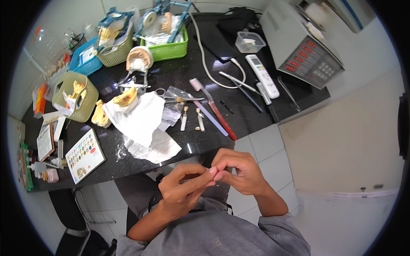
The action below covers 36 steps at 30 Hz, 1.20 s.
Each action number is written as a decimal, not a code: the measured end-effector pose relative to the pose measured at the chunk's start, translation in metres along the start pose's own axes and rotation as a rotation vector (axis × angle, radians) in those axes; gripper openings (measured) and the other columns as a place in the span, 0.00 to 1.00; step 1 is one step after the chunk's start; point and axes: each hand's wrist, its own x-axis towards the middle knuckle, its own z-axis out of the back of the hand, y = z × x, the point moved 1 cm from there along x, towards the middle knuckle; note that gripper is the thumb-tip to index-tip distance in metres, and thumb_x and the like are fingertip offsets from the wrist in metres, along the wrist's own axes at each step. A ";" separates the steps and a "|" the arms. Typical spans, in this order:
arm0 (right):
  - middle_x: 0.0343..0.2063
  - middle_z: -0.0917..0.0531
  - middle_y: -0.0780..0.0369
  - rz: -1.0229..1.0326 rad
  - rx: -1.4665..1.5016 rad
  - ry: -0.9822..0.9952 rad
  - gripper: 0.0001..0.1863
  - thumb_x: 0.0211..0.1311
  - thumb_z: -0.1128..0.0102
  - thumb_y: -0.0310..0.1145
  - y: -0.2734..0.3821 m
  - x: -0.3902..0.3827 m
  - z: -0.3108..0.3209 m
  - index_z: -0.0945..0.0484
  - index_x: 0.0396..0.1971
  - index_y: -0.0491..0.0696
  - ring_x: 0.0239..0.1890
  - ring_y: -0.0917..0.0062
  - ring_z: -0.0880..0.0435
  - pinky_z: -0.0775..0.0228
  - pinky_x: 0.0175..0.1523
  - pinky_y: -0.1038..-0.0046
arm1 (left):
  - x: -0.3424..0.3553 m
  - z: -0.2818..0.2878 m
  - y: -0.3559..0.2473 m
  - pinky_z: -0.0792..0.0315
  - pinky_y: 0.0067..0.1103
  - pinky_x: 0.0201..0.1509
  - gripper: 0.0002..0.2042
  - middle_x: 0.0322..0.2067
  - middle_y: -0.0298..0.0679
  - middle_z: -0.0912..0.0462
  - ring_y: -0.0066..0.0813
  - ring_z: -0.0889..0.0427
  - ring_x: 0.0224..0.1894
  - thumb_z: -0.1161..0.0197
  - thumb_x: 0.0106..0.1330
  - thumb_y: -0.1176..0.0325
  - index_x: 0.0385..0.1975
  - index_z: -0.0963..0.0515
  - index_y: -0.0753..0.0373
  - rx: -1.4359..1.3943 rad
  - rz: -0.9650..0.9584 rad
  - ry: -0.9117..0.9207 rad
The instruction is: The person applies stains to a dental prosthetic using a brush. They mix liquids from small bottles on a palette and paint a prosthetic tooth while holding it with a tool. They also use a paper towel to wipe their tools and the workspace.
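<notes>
My left hand (pixel 181 187) and my right hand (pixel 240 173) meet over my lap, just off the table's front edge. The fingertips of both are pinched together and touch; whatever lies between them is too small or hidden to make out. Closest on the table are a white cloth (pixel 141 113) and a crumpled white sheet (pixel 164 147). Beyond my right hand lie a red-handled toothbrush (pixel 215 109), a lilac toothbrush (pixel 213 119) and scissors (pixel 183 99). Two small white sticks with tan tops, one of them a peg (pixel 184 119), lie left of the brushes. A yellow dental model (pixel 126 98) rests on the cloth.
Left on the black table (pixel 115 153) is a paint palette (pixel 85 155). Baskets, including a green basket (pixel 168 51), hold dental models and articulators at the back. A white remote (pixel 262 77), a cable (pixel 200 42) and a grey machine with red digits (pixel 299 47) occupy the right.
</notes>
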 end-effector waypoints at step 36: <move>0.35 0.14 0.56 0.211 -1.141 0.117 0.04 0.60 0.34 0.26 -0.028 0.167 -0.015 0.16 0.34 0.44 0.42 0.58 0.15 0.22 0.47 0.58 | 0.035 0.077 0.023 0.19 0.28 0.44 0.10 0.32 0.38 0.11 0.40 0.11 0.49 0.26 0.57 0.81 0.37 0.11 0.61 0.503 -0.084 -0.143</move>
